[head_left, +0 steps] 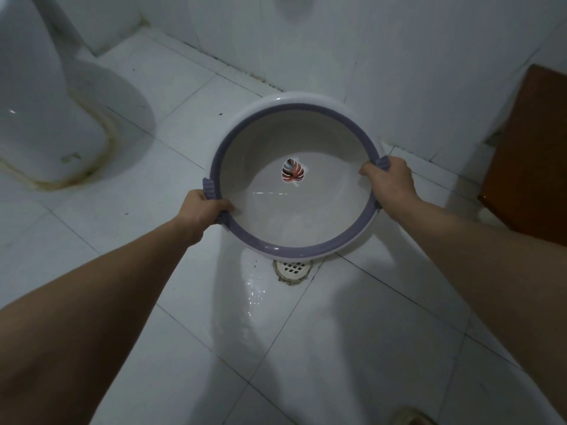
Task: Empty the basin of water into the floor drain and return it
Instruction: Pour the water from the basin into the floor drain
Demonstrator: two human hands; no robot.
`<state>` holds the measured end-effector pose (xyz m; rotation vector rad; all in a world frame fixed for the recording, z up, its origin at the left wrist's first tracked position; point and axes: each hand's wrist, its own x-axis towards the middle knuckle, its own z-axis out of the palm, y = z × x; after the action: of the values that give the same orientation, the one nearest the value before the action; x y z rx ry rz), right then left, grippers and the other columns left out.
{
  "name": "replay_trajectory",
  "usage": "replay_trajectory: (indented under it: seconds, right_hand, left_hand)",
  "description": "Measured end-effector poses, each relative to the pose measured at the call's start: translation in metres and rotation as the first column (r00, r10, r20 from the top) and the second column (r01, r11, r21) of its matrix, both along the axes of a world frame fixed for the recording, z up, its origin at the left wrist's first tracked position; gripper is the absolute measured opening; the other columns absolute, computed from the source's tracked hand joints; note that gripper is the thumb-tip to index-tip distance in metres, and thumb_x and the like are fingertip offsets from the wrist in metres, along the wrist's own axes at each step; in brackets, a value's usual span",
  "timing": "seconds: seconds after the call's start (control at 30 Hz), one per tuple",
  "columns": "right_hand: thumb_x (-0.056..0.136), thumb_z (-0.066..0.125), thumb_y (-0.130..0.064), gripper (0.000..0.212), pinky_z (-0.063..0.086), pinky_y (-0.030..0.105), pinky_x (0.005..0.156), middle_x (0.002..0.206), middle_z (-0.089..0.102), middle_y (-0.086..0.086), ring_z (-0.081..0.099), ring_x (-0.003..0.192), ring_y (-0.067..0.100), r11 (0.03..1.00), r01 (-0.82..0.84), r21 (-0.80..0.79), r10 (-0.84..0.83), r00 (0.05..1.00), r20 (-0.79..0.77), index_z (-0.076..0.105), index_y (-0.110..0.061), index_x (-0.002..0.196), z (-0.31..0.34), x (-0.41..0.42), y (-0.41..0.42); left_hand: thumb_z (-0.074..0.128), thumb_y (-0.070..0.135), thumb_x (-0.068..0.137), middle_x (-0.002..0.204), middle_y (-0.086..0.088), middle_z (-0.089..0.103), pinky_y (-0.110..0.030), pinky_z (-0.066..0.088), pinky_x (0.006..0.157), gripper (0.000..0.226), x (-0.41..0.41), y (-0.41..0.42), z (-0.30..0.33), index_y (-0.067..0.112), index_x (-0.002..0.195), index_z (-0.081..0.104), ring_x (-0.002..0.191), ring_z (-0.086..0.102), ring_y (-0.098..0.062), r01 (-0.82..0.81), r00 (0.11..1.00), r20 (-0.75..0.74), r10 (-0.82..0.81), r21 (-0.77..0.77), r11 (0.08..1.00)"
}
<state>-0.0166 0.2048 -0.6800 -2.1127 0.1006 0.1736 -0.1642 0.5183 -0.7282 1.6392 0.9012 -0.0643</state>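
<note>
Fingers of left hand [205,207] and right hand [389,183] clenched on basin [294,216] rim handles — near lip tipped low, just above drain [293,269] — water pooled nearside

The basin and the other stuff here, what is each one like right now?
White round plastic basin with purple rim: tilted toward the person, a little water pooled at its low side.
Left hand: gripping the basin's left purple handle.
Right hand: gripping the right handle.
Round white floor drain grate: uncovered, just below the basin's low rim.
White tiled floor: wet and shiny near the drain.
</note>
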Motion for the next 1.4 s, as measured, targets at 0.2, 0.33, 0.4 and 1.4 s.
replay_trajectory:
  seconds: [0.2, 0.33, 0.4, 1.4]
  right_hand:
    - [0.073, 0.068, -0.028, 0.013, 0.034, 0.019, 0.048, 0.068, 0.057, -0.013, 0.053, 0.06, 0.002, 1.0, 0.0, 0.001, 0.0, 1.0, 0.002, 0.057, -0.026, 0.066, 0.003, -0.004, 0.001]
    - [0.075, 0.068, -0.027, 0.015, 0.034, 0.019, 0.049, 0.069, 0.057, -0.012, 0.052, 0.061, 0.001, 1.0, -0.012, -0.004, 0.012, 1.0, 0.012, 0.056, -0.026, 0.066, 0.005, -0.004, 0.001]
    - [0.075, 0.068, -0.027, 0.015, 0.034, 0.019, 0.05, 0.07, 0.057, -0.011, 0.052, 0.062, 0.002, 1.0, -0.019, -0.009, 0.019, 1.0, 0.019, 0.055, -0.027, 0.066, 0.006, -0.004, 0.0]
    - [0.08, 0.062, -0.03, 0.035, 0.052, 0.031, 0.055, 0.05, 0.059, 0.004, 0.062, 0.055, 0.023, 0.93, -0.251, -0.268, 0.291, 0.949, 0.119, 0.051, -0.014, 0.051, -0.001, -0.022, -0.025]
  left_hand:
    - [0.074, -0.002, 0.08, 0.107, -0.017, 0.068, -0.045, 0.058, 0.086, 0.031, -0.002, 0.001, 0.001, -0.003, 0.109, 0.064, 0.095, 0.067, -0.035, -0.011, 1.0, 0.004, 0.011, -0.001, 1.0]
    - [0.074, -0.002, 0.079, 0.1, -0.014, 0.069, -0.04, 0.058, 0.079, 0.024, -0.004, 0.001, 0.003, 0.003, 0.101, 0.064, 0.09, 0.067, -0.031, 0.006, 1.0, 0.02, -0.006, 0.004, 1.0]
    - [0.074, -0.001, 0.079, 0.096, -0.009, 0.068, -0.039, 0.058, 0.078, 0.023, -0.004, 0.0, 0.004, 0.005, 0.098, 0.064, 0.09, 0.067, -0.031, 0.022, 1.0, 0.022, -0.022, 0.013, 1.0]
    - [0.082, 0.042, 0.075, 0.101, -0.008, 0.072, -0.033, 0.053, 0.073, 0.047, -0.03, 0.01, 0.0, 0.01, 0.108, 0.073, 0.089, 0.066, -0.025, 0.307, 0.948, -0.19, -0.255, 0.336, 0.89]
